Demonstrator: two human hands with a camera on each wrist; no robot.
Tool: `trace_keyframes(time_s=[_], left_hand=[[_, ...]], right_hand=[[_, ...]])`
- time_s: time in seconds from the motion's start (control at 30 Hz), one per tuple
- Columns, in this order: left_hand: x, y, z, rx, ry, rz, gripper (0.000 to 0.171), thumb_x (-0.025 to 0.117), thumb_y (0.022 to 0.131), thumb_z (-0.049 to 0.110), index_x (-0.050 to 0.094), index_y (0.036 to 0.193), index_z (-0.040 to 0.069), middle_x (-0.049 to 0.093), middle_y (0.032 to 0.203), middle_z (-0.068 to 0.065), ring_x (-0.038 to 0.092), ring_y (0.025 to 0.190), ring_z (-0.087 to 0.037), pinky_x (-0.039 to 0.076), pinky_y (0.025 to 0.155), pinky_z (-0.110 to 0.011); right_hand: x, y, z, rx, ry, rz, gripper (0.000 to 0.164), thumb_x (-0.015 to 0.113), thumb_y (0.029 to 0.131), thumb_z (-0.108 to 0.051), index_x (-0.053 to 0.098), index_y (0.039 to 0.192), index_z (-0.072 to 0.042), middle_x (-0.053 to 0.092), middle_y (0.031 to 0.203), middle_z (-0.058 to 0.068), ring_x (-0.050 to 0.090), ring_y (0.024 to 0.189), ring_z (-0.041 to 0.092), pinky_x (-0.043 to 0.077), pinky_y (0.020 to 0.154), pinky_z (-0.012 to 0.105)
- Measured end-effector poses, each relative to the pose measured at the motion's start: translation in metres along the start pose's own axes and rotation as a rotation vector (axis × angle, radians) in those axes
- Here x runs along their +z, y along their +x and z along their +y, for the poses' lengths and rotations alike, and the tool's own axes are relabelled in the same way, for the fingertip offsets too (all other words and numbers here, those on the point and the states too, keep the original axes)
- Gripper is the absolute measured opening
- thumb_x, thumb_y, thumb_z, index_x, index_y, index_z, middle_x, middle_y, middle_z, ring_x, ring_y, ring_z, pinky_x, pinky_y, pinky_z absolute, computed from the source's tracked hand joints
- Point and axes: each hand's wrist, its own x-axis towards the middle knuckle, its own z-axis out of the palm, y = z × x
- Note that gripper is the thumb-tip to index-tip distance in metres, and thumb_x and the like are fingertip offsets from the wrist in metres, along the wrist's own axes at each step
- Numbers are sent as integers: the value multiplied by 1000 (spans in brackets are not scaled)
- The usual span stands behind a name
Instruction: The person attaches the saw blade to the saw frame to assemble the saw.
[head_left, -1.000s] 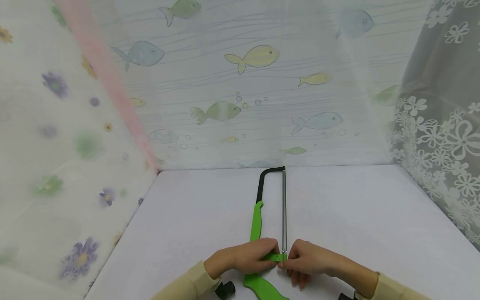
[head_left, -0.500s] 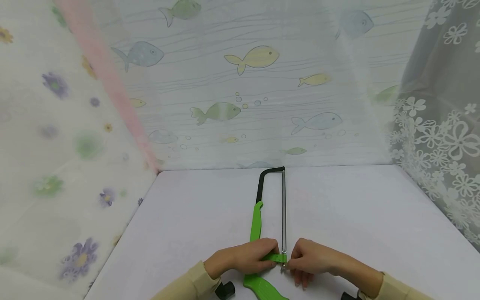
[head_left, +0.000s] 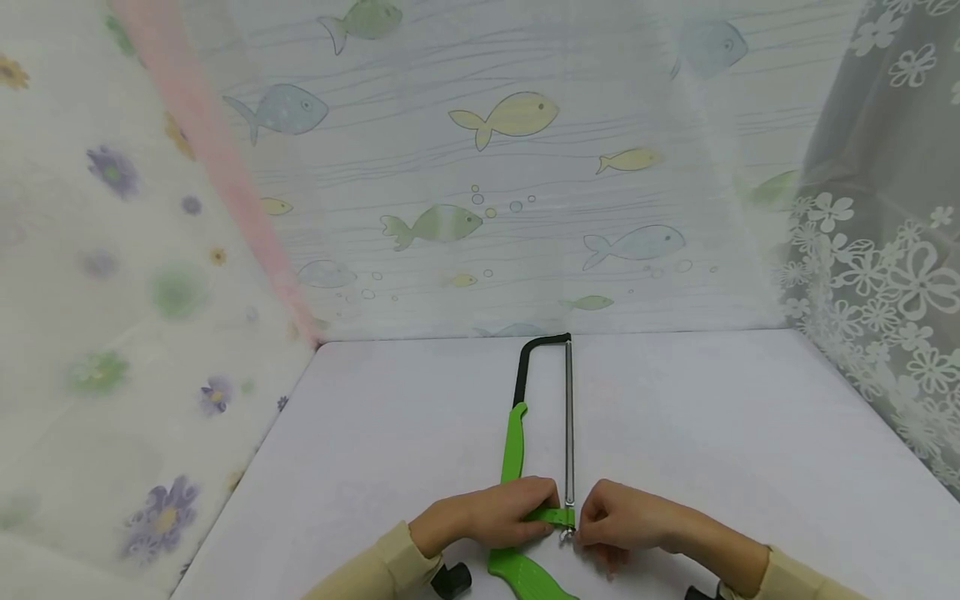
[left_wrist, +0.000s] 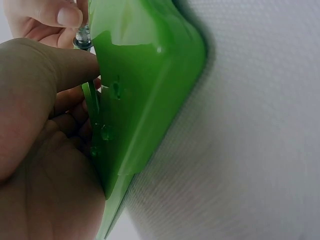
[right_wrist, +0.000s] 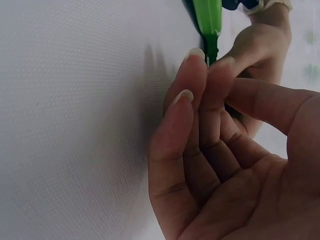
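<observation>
A hacksaw (head_left: 513, 446) with a green handle and a black front frame lies on the white table. Its blade (head_left: 569, 425) runs along the right side, away from me. My left hand (head_left: 510, 508) grips the green part around the short crossbar at the blade's near end. Just below that crossbar, a small metal wing nut (head_left: 566, 536) shows on the tension screw. Curled thumb and fingers of my right hand (head_left: 626, 517) pinch at this nut from the right. In the left wrist view the green handle (left_wrist: 145, 100) fills the middle, with the screw (left_wrist: 83, 36) beside the right thumb.
The white table (head_left: 720, 417) extends to both sides of the saw. Behind it hangs a curtain (head_left: 420, 167) printed with fish, and a lace curtain (head_left: 885, 275) is on the right. Dark camera mounts (head_left: 451, 580) sit at the wrists.
My right fingers have shifted slightly right and curled more, so the wing nut, covered a second ago, now shows. The left hand and hacksaw stay almost still.
</observation>
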Motion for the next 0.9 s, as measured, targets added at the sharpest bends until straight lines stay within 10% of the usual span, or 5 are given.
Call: trace_keyframes(time_s=[0.53, 0.9], left_hand=[[0, 0, 0, -10, -11, -7, 6, 58, 105, 15, 53, 108, 14, 49, 97, 11, 46, 89, -1, 40, 80, -14], [0, 0, 1, -21, -6, -10, 5, 57, 105, 15, 54, 108, 14, 50, 97, 12, 46, 90, -1, 41, 81, -15]], right_hand=[[6, 3, 2, 37, 36, -21, 36, 69, 97, -21, 72, 75, 8, 69, 66, 16, 58, 48, 9, 40, 45, 20], [7, 3, 2, 61, 40, 0, 41, 67, 98, -27, 71, 74, 7, 67, 61, 4, 58, 47, 8, 41, 44, 20]])
